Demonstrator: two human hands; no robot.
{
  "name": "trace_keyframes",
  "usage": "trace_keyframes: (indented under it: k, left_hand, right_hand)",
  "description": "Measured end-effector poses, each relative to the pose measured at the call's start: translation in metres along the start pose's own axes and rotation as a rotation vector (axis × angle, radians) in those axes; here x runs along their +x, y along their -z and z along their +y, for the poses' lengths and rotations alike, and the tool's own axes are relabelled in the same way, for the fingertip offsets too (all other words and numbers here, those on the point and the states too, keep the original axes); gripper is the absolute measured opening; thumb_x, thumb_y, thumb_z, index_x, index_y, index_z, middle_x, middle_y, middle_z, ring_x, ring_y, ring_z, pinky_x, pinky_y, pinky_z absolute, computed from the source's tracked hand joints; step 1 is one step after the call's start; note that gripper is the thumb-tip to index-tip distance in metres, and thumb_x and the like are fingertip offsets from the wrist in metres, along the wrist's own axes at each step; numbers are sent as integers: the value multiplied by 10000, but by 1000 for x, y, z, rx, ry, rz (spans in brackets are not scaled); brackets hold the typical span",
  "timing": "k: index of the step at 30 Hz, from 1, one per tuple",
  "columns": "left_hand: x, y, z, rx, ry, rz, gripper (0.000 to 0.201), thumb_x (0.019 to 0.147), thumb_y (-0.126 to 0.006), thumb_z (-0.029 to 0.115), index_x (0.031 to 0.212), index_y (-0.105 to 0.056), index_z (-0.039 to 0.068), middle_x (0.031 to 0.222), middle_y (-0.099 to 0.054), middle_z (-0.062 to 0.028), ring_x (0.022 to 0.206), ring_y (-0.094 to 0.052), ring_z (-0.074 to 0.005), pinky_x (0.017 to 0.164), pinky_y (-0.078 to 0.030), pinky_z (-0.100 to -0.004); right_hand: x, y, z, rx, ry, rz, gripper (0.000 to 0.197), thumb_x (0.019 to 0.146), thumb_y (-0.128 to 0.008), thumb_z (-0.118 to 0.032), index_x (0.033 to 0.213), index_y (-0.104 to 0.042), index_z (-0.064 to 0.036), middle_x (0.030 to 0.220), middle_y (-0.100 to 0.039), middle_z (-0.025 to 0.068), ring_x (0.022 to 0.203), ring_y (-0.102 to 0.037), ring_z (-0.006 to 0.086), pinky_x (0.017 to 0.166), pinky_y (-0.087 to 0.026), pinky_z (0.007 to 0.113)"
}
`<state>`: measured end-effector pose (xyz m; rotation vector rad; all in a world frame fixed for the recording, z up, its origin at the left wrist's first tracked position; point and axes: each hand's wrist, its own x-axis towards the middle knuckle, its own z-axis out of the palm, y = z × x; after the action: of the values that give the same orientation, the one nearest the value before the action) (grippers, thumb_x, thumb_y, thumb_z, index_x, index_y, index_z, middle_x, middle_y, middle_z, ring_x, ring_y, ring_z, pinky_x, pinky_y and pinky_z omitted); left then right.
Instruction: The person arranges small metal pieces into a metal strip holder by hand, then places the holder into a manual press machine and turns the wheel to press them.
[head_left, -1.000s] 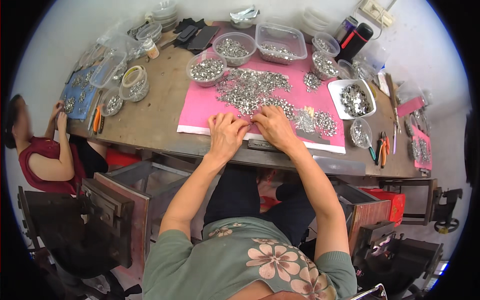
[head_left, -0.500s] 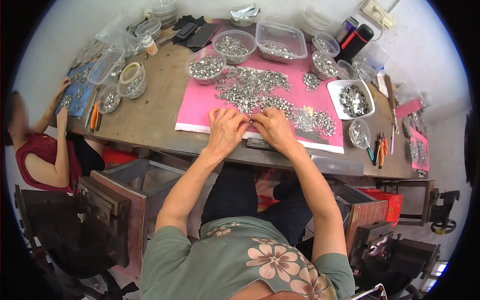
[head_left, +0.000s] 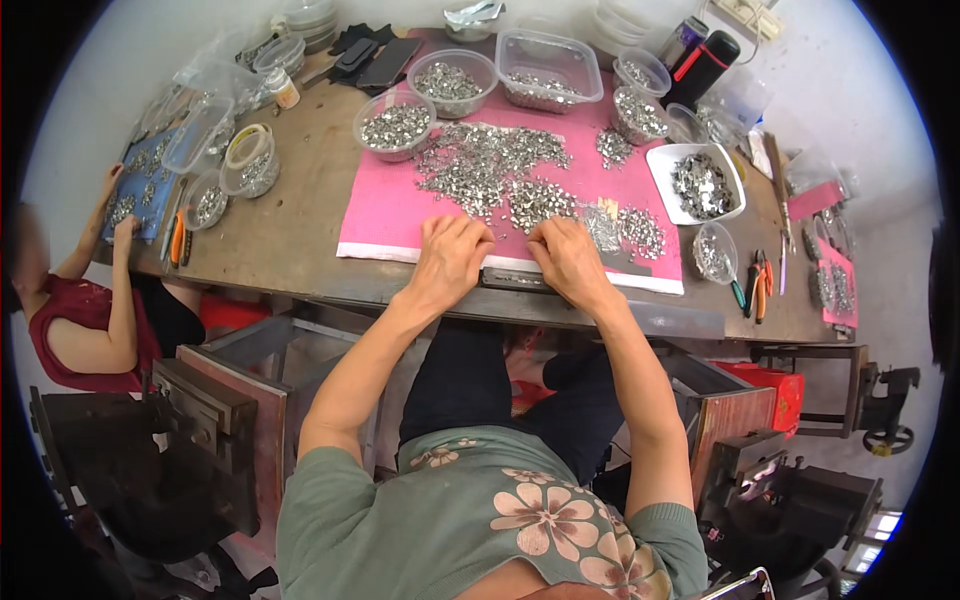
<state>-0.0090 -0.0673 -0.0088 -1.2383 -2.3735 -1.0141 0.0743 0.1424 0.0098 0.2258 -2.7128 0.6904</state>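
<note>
My left hand [head_left: 452, 258] rests at the front edge of a pink mat [head_left: 385, 215], its fingers curled and thumb pressed in. To its right my right hand [head_left: 570, 260] is bent in a similar pinch. Anything between the fingertips is too small or hidden to make out. A narrow dark metal block [head_left: 516, 280] with a row of small pieces along its top lies between my hands at the table edge. Just beyond them spreads a pile of small silver metal pieces [head_left: 490, 160]. Thin silver pins [head_left: 601, 230] lie in a bunch to the right of the pile.
Plastic tubs [head_left: 453, 82] of metal pieces stand along the mat's far side. At right are a white dish [head_left: 697, 184], pliers [head_left: 763, 290] and a black flask [head_left: 705, 68]. On the far left a co-worker [head_left: 90, 320] handles pieces on a blue mat [head_left: 150, 190].
My hands, which met at the fingertips, have moved apart, uncovering more of the dark metal block between them. The whole view has shifted slightly.
</note>
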Motion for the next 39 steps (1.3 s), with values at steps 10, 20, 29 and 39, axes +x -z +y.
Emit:
trace_keyframes:
  k: [10,20,29,39]
  left_hand:
    - [-20,-15,45,-397,51,76,88,891,-661,-8,970,-628,13,913,-647,-125,853,-602,-311,750,-474,-397]
    - [-22,-23,48,-362,-17,105,130,859,-685,-31,963,-613,-3,938,-629,-139,854,-591,-348,766,-480,-413]
    - [-27,-18,49,-149,-151,139,112,850,-723,50,943,-664,29,990,-653,-104,928,-595,-301,893,-462,-464]
    - [14,-20,1,3,38,-4,136,837,-768,205,921,-701,121,931,-627,-42,986,-559,-258,955,-341,-469]
  right_hand:
    - [-42,0,-30,241,-2,198,124,857,-678,25,948,-607,-19,935,-624,129,899,-588,328,812,-455,418]
    - [-50,-16,-30,115,23,283,147,848,-690,20,956,-599,-19,923,-614,123,848,-578,335,771,-443,432]
    - [-55,-1,-35,24,130,243,156,822,-717,14,965,-660,-10,993,-669,109,924,-632,295,842,-459,405]
    - [-12,9,-10,102,23,145,73,874,-684,-37,945,-703,-35,851,-647,109,812,-628,304,785,-454,414]
